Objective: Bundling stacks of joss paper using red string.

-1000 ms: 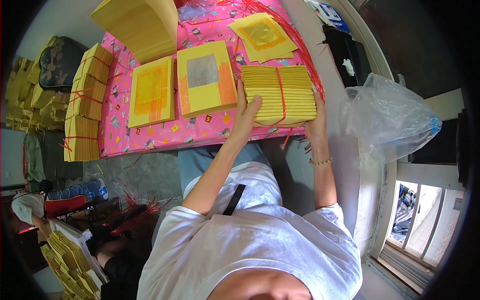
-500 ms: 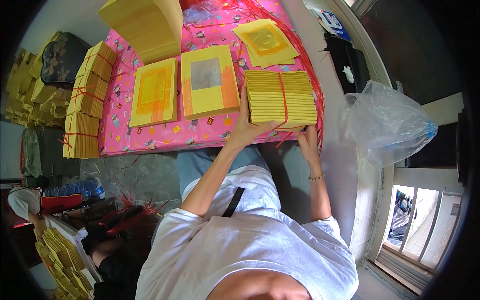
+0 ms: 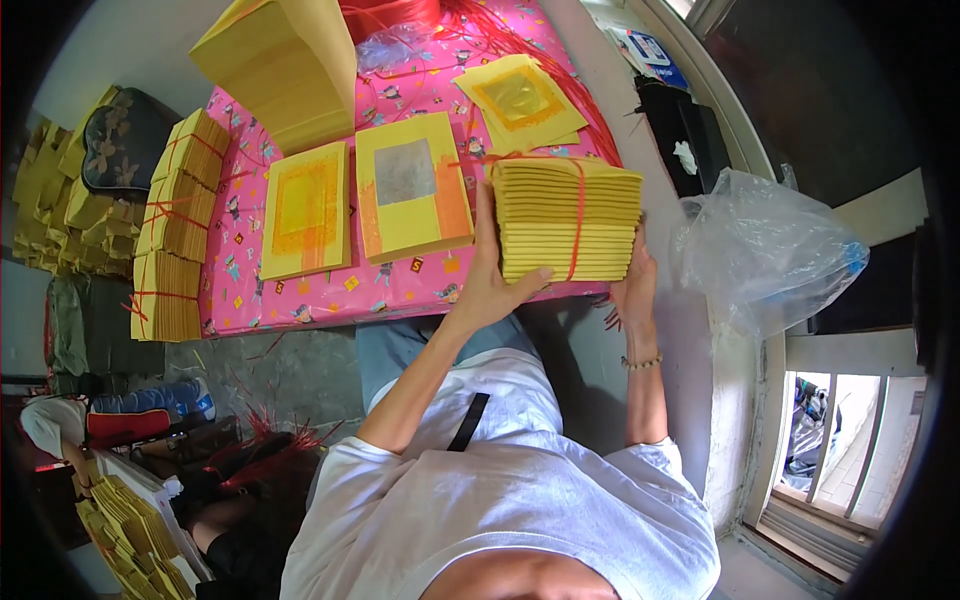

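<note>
My left hand (image 3: pixel 490 293) and right hand (image 3: pixel 636 282) are clamped on a red-tied bundle of folded yellow paper (image 3: pixel 545 222), at the near right of the pink surface (image 3: pixel 385 287).

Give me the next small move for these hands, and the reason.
Probably ease the yellow bundle slightly away from the near edge of the pink-covered table: it appears close to that edge, and the left hand and right hand support opposite sides.

Near centre right, the tied yellow bundle (image 3: pixel 570 225) hides some fingertips of the left hand (image 3: pixel 492 290) and right hand (image 3: pixel 634 288). The top edge crops the glossy red item (image 3: pixel 392 14).
</note>
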`<state>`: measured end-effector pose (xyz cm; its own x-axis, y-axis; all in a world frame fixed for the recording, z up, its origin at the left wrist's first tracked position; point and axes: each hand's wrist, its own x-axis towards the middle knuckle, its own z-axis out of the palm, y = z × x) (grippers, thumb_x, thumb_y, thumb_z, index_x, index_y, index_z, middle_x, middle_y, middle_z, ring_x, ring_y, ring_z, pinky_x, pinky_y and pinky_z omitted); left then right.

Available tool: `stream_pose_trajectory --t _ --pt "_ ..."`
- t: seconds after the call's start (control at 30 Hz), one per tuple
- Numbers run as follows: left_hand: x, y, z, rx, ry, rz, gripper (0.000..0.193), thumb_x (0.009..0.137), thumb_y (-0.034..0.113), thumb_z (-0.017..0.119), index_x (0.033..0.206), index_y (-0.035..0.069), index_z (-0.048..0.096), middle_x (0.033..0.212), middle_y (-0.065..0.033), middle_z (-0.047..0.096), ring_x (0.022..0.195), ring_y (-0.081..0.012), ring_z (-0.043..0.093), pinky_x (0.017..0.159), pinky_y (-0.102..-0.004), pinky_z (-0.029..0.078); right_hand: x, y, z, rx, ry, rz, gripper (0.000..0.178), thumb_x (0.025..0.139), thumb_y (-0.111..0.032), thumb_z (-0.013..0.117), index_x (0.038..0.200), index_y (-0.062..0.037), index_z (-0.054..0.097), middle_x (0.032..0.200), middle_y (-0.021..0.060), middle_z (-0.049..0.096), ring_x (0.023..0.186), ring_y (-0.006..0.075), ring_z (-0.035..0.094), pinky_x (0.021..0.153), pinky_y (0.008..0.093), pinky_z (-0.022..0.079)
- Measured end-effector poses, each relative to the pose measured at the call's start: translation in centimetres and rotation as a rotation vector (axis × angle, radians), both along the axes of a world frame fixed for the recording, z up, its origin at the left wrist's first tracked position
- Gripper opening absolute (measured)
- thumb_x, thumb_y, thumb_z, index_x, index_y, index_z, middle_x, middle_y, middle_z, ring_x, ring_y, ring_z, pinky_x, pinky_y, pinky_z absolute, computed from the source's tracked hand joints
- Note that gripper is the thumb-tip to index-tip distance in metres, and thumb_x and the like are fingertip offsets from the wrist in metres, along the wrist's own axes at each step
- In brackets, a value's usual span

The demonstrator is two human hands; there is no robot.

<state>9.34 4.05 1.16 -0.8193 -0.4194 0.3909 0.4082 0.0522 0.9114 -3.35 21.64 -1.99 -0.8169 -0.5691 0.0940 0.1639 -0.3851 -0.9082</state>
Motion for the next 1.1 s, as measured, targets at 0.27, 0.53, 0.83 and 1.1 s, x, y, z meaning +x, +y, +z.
stream_pose_trajectory --t 0.27,0.53,0.83,1.1 --pt "1.4 0.0 -5.4 -0.26 -0.19 0.126 0.105 0.07 0.012 0.072 0.146 -0.003 -0.001 0.153 -0.0216 0.001 0.142 -0.0359 0.006 0.113 -0.0411 0.017 1.1 -0.1 -0.2 0.135 0.266 -0.028 0.064 0.085 -0.027 0.056 0.139 -0.0053 0.028 0.142 0.0098 0.034 0.133 0.0215 0.03 0.11 0.0349 0.022" --pt "0.4 -3.5 1.0 -0.508 -0.038 0.391 0.086 0.076 0.019 0.071 0.143 -0.002 0.021 0.146 -0.0211 0.027 0.134 -0.0351 0.029 0.109 -0.0405 0.026 -0.7 -1.0 2.1 0.209 0.364 -0.114 0.053 0.087 -0.026 0.052 0.134 -0.0034 0.041 0.138 0.0145 0.041 0.13 0.0228 0.036 0.109 0.0346 0.025" --pt "-5.9 -8.1 7.7 -0.8 -0.755 0.094 0.042 0.082 0.022 0.068 0.116 0.001 0.059 0.096 -0.0133 0.064 0.095 -0.0251 0.062 0.084 -0.034 0.047 -5.2 -2.4 4.2 0.407 0.313 -0.104 0.041 0.097 -0.028 0.048 0.128 -0.0018 0.051 0.129 0.0098 0.052 0.121 0.0151 0.046 0.102 0.0267 0.034" --pt "-4.3 -5.8 2.8 0.038 -0.364 0.138 0.022 0.085 0.011 0.064 0.104 0.002 0.06 0.092 -0.0034 0.06 0.09 -0.0084 0.055 0.077 -0.0239 0.045 -2.7 -3.2 5.7 0.298 0.18 0.032 0.043 0.096 -0.02 0.049 0.135 -0.0025 0.044 0.133 0.0091 0.05 0.125 0.0153 0.043 0.104 0.0269 0.031"
